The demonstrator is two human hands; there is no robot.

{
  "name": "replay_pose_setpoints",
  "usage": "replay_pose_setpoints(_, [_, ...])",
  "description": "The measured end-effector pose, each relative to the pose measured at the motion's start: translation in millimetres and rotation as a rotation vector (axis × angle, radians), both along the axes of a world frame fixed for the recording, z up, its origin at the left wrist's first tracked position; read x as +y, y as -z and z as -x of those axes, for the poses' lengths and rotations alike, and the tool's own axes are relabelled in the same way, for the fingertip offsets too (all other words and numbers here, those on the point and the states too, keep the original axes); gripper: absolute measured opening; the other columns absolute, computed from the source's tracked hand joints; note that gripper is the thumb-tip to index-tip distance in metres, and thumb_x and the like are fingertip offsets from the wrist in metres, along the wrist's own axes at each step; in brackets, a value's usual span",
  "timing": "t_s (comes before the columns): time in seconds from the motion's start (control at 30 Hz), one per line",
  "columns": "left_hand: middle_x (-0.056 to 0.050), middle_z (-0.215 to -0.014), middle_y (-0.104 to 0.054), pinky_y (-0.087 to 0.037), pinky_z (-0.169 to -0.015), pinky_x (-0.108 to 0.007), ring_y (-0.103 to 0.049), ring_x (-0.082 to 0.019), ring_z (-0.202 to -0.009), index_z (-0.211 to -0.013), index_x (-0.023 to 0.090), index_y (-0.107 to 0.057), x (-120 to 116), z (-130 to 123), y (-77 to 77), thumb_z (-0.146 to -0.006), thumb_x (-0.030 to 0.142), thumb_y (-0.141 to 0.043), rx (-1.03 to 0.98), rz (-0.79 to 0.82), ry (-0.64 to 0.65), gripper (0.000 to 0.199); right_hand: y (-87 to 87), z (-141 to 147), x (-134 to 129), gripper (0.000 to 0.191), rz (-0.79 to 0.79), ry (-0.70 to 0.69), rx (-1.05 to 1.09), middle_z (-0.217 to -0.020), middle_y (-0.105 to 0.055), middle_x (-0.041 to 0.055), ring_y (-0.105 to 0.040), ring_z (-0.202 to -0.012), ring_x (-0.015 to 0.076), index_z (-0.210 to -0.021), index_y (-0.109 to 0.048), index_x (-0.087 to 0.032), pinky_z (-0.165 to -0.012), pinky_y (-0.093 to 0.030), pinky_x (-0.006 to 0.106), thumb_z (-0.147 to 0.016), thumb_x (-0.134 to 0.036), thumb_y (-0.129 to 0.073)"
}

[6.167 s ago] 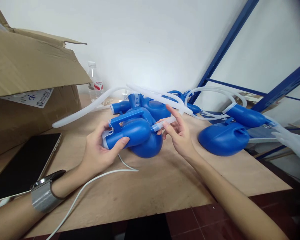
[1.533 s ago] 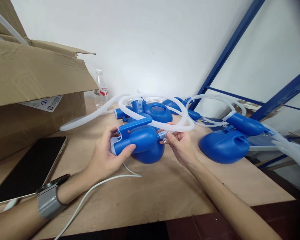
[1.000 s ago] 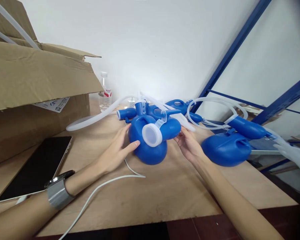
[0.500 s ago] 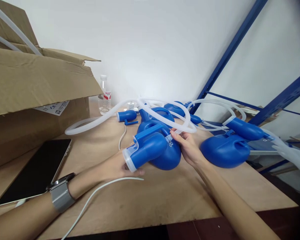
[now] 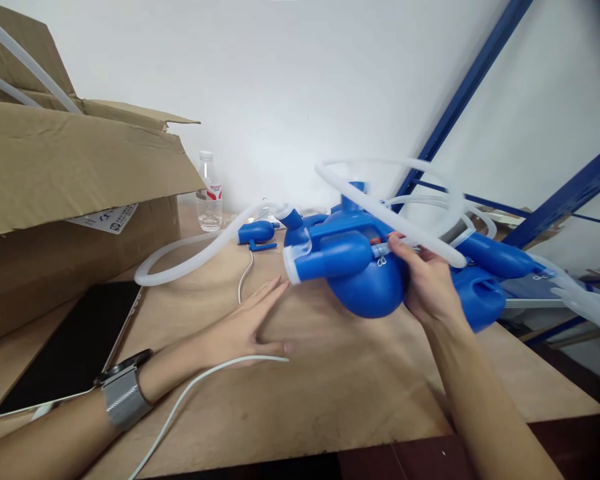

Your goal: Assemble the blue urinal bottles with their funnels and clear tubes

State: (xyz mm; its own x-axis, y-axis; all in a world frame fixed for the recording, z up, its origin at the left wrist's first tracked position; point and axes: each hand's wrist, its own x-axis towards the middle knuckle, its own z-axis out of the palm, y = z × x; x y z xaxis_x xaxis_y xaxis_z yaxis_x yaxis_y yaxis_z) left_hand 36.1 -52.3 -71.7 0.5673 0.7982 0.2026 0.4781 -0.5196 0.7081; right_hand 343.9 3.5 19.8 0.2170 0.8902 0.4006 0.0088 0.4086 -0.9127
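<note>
One bare right hand [image 5: 433,287] is clamped on a rounded blue container [image 5: 367,297], its thumb over the far end of a clear connector [image 5: 379,250]; the left hand [image 5: 253,327] is spread above the wooden table [image 5: 330,400], fingers stretched and thumb well apart, fingertips just beside a frosted cap [image 5: 291,265], though whether they touch it cannot be told; the cap covers the left end of a blue cylinder [image 5: 335,257], which lies sideways over the container, and the connector, hung with a small metal clip [image 5: 381,261], runs from the cylinder's other end; a white tube [image 5: 380,212] loops, slightly blurred, above and across the right hand; the container is right of the table's middle, and whether its base meets the wood cannot be told; a second blue container [image 5: 485,303] is partly hidden behind the right hand; farther back, a smaller blue piece [image 5: 257,232] lies near the wall; at left stands a cardboard box [image 5: 80,160] bearing a paper label [image 5: 110,218], beside a plastic bottle [image 5: 210,200]; a black flat device [image 5: 70,347] lies in front of the box, and a white cable [image 5: 205,373] trails past the left wrist, which wears a grey band [image 5: 125,400]; a blue metal frame [image 5: 470,87] rises at right.
</note>
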Motion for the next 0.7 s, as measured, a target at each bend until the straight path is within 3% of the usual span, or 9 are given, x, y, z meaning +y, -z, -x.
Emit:
replay_pose_setpoints(0.1, [-0.013, -0.18, -0.002, -0.019, -0.132, -0.063, -0.006, -0.039, -0.165, -0.172, 0.027, -0.014, 0.8, 2.7, 2.2, -0.089, 0.065, -0.073, 0.055, 0.056, -0.042, 0.109, -9.9, -13.9, 16.1, 0.025, -0.098, 0.075, -0.025, -0.096, -0.081, 0.0006, -0.072, -0.115, 0.03, -0.089, -0.073, -0.03, -0.112, -0.052, 0.05, -0.074, -0.042, -0.088])
replay_pose_setpoints(0.37, [-0.014, -0.18, -0.001, -0.017, -0.134, -0.059, -0.005, -0.036, -0.166, -0.172, 0.023, -0.013, -0.8, 1.1, -2.6, -0.09, 0.061, -0.072, 0.092, 0.088, -0.052, 0.108, -20.7, -70.4, 88.6, 0.02, -0.019, 0.315, -0.065, -0.103, -0.078, -0.0012, -0.065, -0.119, 0.0274, -0.082, -0.067, -0.035, -0.105, -0.054, 0.045, -0.072, -0.032, -0.083])
replay_pose_setpoints(0.53, [-0.012, -0.18, 0.001, -0.017, -0.134, -0.057, -0.003, -0.034, -0.166, -0.172, 0.023, -0.011, -0.2, 1.8, -0.7, -0.092, 0.061, -0.069, 0.098, 0.079, -0.031, 0.106, -37.0, -104.3, 127.5, 0.013, 0.12, 0.407, 0.015, -0.1, -0.076, 0.0022, -0.066, -0.098, 0.0242, -0.086, -0.068, -0.034, -0.088, -0.058, 0.042, -0.08, -0.028, -0.077])
replay_pose_setpoints(0.7, [-0.012, -0.18, -0.004, -0.02, -0.133, -0.057, -0.007, -0.036, -0.166, -0.172, 0.025, -0.013, 5.8, 3.5, 16.3, -0.092, 0.061, -0.07, 0.066, 0.005, -0.056, 0.105, -22.8, -107.2, 152.4, 0.012, 0.254, 0.397, -0.081, -0.082, -0.07, 0.0038, -0.064, -0.088, 0.0224, -0.083, -0.059, -0.029, -0.078, -0.056, 0.037, -0.086, -0.028, -0.071])
